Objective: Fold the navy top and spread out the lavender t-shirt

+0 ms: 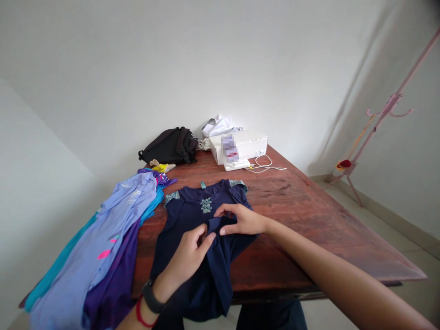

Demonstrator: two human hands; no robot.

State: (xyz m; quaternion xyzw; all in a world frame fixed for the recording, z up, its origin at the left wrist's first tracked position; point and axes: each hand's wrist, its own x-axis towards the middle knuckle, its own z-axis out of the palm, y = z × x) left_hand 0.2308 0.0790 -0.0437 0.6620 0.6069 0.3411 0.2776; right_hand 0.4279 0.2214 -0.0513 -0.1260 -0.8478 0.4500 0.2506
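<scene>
A navy short-sleeved top (192,215) lies front up on the wooden table, its neckline away from me. Patterned trim shows at its shoulders and chest, and its lower part hangs over the front edge. My left hand (190,250), with a black band and a red cord at the wrist, pinches a raised fold at the middle of the top. From the right, my right hand (244,220) is curled over the same fold, thumb and fingers on the cloth with a gap between their tips. Some cloth beneath my right hand is bunched and hidden.
Left of the top, lavender, purple and teal clothes (117,220) are piled over the table edge. Toward the wall sit a black bag (168,145), a yellow-and-beige cloth (161,167), a white box (247,144) and a white device with a cable (237,165). A pink coat stand (385,110) stands right.
</scene>
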